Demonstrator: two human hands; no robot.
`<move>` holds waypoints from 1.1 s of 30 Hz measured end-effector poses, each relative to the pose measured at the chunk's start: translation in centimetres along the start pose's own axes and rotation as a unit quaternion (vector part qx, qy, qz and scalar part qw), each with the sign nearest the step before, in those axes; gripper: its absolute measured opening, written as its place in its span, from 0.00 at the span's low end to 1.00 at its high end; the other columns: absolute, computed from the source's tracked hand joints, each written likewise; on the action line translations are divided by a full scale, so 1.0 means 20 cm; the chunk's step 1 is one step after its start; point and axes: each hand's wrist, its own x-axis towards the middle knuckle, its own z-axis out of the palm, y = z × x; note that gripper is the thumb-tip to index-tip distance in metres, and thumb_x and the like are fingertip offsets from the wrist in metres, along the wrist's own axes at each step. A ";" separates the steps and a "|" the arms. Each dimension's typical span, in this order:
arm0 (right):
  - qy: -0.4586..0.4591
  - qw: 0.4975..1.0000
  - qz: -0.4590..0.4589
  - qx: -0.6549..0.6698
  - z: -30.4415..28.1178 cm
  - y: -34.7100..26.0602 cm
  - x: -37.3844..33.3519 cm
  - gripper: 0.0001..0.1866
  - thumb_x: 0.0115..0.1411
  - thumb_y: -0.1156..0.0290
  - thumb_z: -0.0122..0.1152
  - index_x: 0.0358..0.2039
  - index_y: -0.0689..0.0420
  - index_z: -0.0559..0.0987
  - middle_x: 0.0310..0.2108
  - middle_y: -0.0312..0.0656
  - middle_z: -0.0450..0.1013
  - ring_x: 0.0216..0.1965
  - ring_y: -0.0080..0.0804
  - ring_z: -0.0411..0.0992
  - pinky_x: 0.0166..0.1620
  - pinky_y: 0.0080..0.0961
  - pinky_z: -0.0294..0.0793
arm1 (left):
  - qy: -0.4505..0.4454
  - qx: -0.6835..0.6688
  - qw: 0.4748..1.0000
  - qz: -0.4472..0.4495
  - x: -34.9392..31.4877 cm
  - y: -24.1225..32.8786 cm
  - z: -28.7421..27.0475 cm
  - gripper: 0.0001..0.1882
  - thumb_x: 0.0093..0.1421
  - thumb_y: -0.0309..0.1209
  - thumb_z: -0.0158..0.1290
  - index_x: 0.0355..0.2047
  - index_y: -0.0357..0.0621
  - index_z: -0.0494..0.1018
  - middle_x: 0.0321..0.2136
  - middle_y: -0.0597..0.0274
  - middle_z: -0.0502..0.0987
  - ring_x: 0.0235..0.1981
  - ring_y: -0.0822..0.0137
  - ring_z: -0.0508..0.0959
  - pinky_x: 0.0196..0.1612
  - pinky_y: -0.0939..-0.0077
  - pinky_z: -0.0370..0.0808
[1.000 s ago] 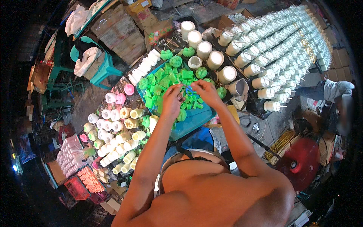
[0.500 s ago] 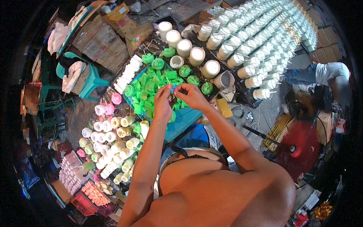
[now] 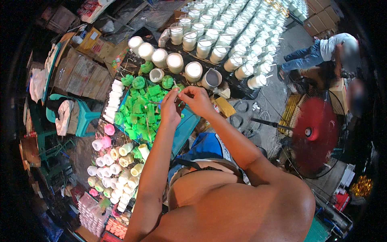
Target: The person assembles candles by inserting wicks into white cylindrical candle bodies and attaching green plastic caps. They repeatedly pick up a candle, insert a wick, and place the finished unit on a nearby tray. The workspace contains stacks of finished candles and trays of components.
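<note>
My left hand point(image 3: 171, 109) and my right hand point(image 3: 197, 100) meet fingertip to fingertip above the right edge of a pile of bright green chunks point(image 3: 141, 107). Both are pinched closed. A small pale tip shows just above the fingers, but what they grip is mostly hidden. A bit of blue lies beside my left fingers. The chunks, which look like wax, are heaped on a teal tray point(image 3: 186, 128). Ridged green rounded pieces point(image 3: 138, 82) sit along the pile's far side, near a hollow white cup-shaped piece point(image 3: 157, 75).
White-filled cylinders point(image 3: 175, 63) and a grey pitcher point(image 3: 211, 78) stand beyond. Rows of white-filled glasses point(image 3: 219, 52) spread behind them. Pale hollow cylinders point(image 3: 115, 167) crowd the left. A red-centred fan point(image 3: 314, 131) stands right; a person point(image 3: 322, 52) bends farther back. Teal chair point(image 3: 82, 117) at left.
The view has turned, so the tray, chunks and white cylinders sit farther left in it. My hands stay together, now over the tray's right side, and still pinch.
</note>
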 end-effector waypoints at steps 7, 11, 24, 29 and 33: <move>0.104 0.987 0.097 0.070 -0.27 0.19 -0.12 0.11 0.63 0.64 0.66 0.37 0.61 0.84 0.28 0.34 0.79 0.30 0.19 0.74 0.35 0.21 0.72 | -0.070 0.013 0.997 -0.012 0.06 -0.26 0.28 0.08 0.66 0.33 0.59 0.41 0.43 0.78 0.31 0.71 0.78 0.29 0.79 0.72 0.32 0.84 0.66; 0.201 0.978 0.049 -0.017 -0.51 0.33 -0.17 0.13 0.61 0.62 0.68 0.37 0.60 0.84 0.28 0.43 0.81 0.27 0.31 0.77 0.33 0.32 0.74 | -0.051 0.000 0.997 -0.056 0.08 -0.32 0.35 0.10 0.68 0.33 0.54 0.45 0.42 0.75 0.25 0.74 0.67 0.24 0.77 0.64 0.34 0.76 0.69; 0.303 0.814 -0.001 -0.496 -0.71 0.59 -0.16 0.10 0.64 0.61 0.60 0.36 0.54 0.78 0.31 0.46 0.78 0.30 0.50 0.79 0.31 0.46 0.77 | 0.043 -0.127 0.985 -0.107 0.18 -0.29 0.03 0.08 0.69 0.30 0.42 0.44 0.44 0.69 0.21 0.70 0.60 0.25 0.68 0.64 0.46 0.58 0.71; 0.176 0.916 -0.156 -0.325 -0.33 0.29 -0.11 0.05 0.61 0.70 0.62 0.37 0.55 0.80 0.38 0.44 0.78 0.35 0.48 0.78 0.37 0.40 0.78 | 0.072 -0.122 0.986 -0.092 0.08 -0.24 -0.09 0.09 0.72 0.34 0.42 0.43 0.45 0.70 0.22 0.71 0.59 0.26 0.70 0.63 0.45 0.58 0.72; 0.030 0.898 -0.247 -0.364 -0.07 0.43 0.25 0.10 0.61 0.66 0.60 0.39 0.57 0.81 0.45 0.48 0.76 0.50 0.51 0.75 0.47 0.45 0.77 | 0.096 -0.110 0.986 -0.081 -0.03 -0.19 -0.12 0.10 0.73 0.35 0.41 0.44 0.45 0.69 0.22 0.71 0.59 0.27 0.70 0.63 0.45 0.58 0.72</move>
